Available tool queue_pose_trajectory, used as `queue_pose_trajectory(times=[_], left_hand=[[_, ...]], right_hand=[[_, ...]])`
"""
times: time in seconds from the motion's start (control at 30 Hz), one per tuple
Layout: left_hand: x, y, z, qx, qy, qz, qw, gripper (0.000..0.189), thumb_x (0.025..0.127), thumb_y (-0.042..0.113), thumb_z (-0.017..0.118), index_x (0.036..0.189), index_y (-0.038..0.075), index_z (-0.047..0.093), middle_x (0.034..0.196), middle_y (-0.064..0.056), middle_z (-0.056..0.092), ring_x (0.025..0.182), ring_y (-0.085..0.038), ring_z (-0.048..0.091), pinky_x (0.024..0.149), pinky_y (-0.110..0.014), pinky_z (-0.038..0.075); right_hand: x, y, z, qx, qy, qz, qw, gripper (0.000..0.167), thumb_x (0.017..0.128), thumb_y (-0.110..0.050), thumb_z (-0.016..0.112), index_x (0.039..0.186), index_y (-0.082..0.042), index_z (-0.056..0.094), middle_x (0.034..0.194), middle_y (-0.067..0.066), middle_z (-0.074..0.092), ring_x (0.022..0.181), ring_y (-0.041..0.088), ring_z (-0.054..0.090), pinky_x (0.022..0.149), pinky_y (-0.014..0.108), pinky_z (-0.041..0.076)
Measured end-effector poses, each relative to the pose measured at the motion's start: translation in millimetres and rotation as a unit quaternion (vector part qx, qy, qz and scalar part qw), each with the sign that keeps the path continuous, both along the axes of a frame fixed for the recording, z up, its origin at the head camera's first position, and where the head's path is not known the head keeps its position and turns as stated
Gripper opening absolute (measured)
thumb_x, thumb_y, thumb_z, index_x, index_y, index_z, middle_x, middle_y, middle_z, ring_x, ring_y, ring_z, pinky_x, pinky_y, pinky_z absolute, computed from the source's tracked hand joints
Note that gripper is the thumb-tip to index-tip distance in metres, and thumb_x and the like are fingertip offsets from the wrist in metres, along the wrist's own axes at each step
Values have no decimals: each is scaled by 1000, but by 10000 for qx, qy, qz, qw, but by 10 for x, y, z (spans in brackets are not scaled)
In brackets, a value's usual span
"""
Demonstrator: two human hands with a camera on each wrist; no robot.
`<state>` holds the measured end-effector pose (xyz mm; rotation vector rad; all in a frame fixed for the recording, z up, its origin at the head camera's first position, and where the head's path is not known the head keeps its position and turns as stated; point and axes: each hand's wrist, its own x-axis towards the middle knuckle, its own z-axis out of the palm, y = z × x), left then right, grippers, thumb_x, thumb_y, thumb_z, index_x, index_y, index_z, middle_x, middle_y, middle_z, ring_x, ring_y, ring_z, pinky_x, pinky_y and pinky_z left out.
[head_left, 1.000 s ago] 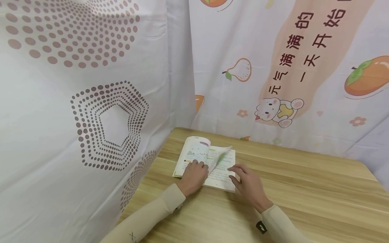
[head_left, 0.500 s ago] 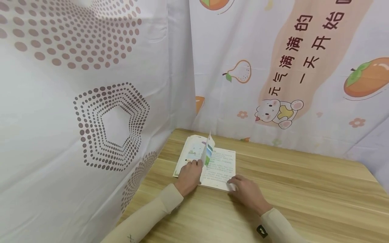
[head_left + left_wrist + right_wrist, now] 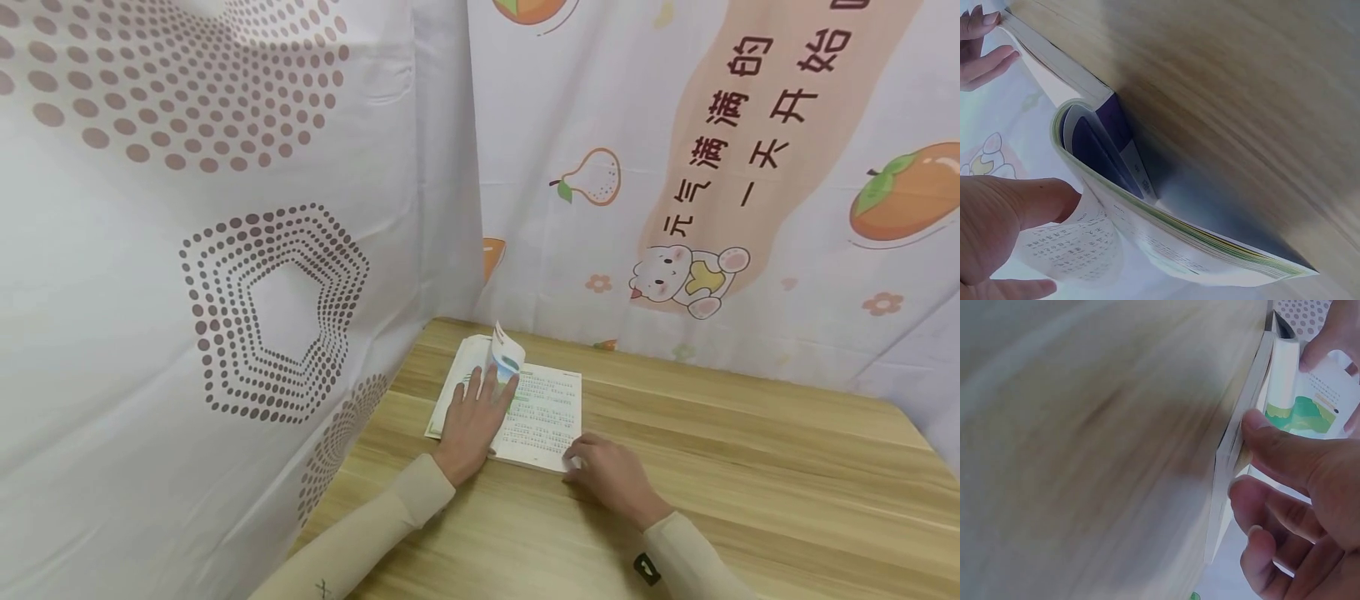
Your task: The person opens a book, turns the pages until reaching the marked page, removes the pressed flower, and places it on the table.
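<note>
An open book [image 3: 543, 421] lies on the table, with a picture on its left side and printed text on its right. One loose page [image 3: 510, 346] stands partly raised and curved near the spine. My left hand [image 3: 474, 421] spreads its straight fingers against this page and over the left side; its thumb [image 3: 1041, 200] shows near the curved sheets in the left wrist view. At the lower right corner of the book, my right hand [image 3: 611, 479] has curled fingers, thumb and index finger [image 3: 1250, 500] pinching the page edge there.
The wooden table [image 3: 712, 467] extends to the right of the book. A white curtain with dotted patterns [image 3: 277, 308] hangs close on the left, and a fruit-printed curtain [image 3: 555, 250] hangs behind the table.
The loose page has swung from the right side up and leftward past the spine. My left hand has straightened its fingers over it. My right hand has come down to the lower right corner.
</note>
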<state>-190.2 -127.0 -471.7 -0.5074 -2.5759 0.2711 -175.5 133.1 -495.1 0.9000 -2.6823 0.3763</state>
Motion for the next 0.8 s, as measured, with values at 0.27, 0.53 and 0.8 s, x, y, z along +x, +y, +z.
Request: queue_pose_trajectory(times=[0.27,0.53,0.8], left_hand=[[8,-27,22,-47,138,-84,9999,70,73,7,92,135,13,60,150,-24,48,135,-42,49,97,-53,52],[-23,-74,75,-336,457,40,9984,28,83,12,84,107,4,72,140,-21,55,128,-36,53,93,-48,55],[-27,-136,157,-196,311,81,9993,19,88,20,79,100,5,76,107,-12,68,114,-33,56,94,-46,54]], right_hand=[[-6,2,49,-95,-269,25,9996,12,81,-21,88,87,-18,78,95,-5,73,82,14,71,68,33,59],[16,3,43,-82,-67,25,9999,9,86,-9,83,85,-17,78,90,-6,73,81,14,71,66,33,58],[19,3,31,-45,-46,-58,10000,7,85,-11,83,84,-15,79,88,-5,73,79,13,71,65,30,58]])
